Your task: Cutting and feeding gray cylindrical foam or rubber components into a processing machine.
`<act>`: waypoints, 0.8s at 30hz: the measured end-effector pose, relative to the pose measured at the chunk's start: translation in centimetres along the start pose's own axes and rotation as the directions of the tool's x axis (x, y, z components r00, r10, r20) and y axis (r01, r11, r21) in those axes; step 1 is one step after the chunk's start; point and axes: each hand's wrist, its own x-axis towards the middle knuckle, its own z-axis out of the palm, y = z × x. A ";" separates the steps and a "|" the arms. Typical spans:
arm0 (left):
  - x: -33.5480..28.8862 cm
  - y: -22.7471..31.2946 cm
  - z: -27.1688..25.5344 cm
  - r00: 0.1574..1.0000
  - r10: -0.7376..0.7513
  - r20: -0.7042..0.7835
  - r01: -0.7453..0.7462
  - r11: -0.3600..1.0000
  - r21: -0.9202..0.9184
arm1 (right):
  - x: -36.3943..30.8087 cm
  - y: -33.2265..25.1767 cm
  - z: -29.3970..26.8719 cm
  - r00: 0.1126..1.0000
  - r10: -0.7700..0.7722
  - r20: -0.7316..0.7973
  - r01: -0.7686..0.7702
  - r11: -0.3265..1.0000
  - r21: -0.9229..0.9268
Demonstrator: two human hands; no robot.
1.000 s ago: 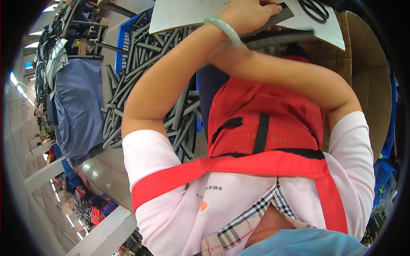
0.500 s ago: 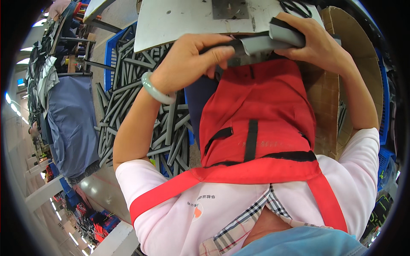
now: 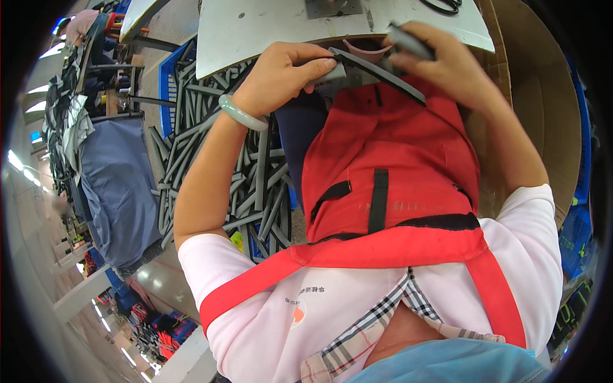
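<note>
Left hand [image 3: 287, 71]: thumb and fingers closed together on a short grey end [image 3: 336, 72], tight pinch, hardly any gap. A longer black-and-grey strip [image 3: 386, 76] starts at the same fingertips and slants down to the right, its far end over the top of the red apron [image 3: 393, 147]. Can't tell if grey end and strip are one piece.

Right hand [image 3: 440, 60]: motion-blurred, fingers and thumb bent round a grey piece [image 3: 412, 42], near the bench edge, apart from the left hand. Exact finger contact unreadable.

Pale green bangle [image 3: 241, 115] on the left wrist. Pink curved rim [image 3: 365, 50] between the hands at the bench edge, partly covered by strip and right-hand fingers; can't tell what it belongs to. Bench [image 3: 262, 29] is white, with a metal plate [image 3: 332, 7] set in it and a black looped tool [image 3: 443, 5] beyond the right hand, cut by the frame.

Left: heap of grey strips [image 3: 262, 172] by a blue crate [image 3: 167, 92], left forearm blocking part of it. Right: open cardboard box [image 3: 543, 96], right forearm across its near side. Farther left: blue-grey cloth [image 3: 121, 185] hanging, then a co-worker [image 3: 82, 27] at top left.
</note>
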 end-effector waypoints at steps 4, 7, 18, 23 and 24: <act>0.3 0.9 0.2 0.999 -0.043 0.023 0.043 0.999 -0.024 | 0.1 2.9 5.3 0.954 -0.276 -0.114 0.252 0.949 -0.187; -0.2 1.0 0.3 0.996 -0.066 0.055 0.066 0.998 0.005 | 1.6 3.0 3.8 0.989 -0.132 0.068 0.140 0.983 -0.117; -0.7 -0.2 -0.8 0.960 -0.042 0.278 0.172 0.870 -0.462 | 1.1 2.8 9.0 0.895 -0.407 -0.183 0.374 0.908 -0.190; -0.2 -0.2 -1.2 0.968 0.046 0.247 0.106 0.818 -0.566 | 1.0 0.9 9.0 0.912 -0.307 -0.271 0.260 0.945 -0.197; -0.2 0.1 -1.4 0.968 0.055 0.244 0.096 0.819 -0.566 | 1.1 0.6 8.5 0.914 -0.297 -0.276 0.230 0.940 -0.250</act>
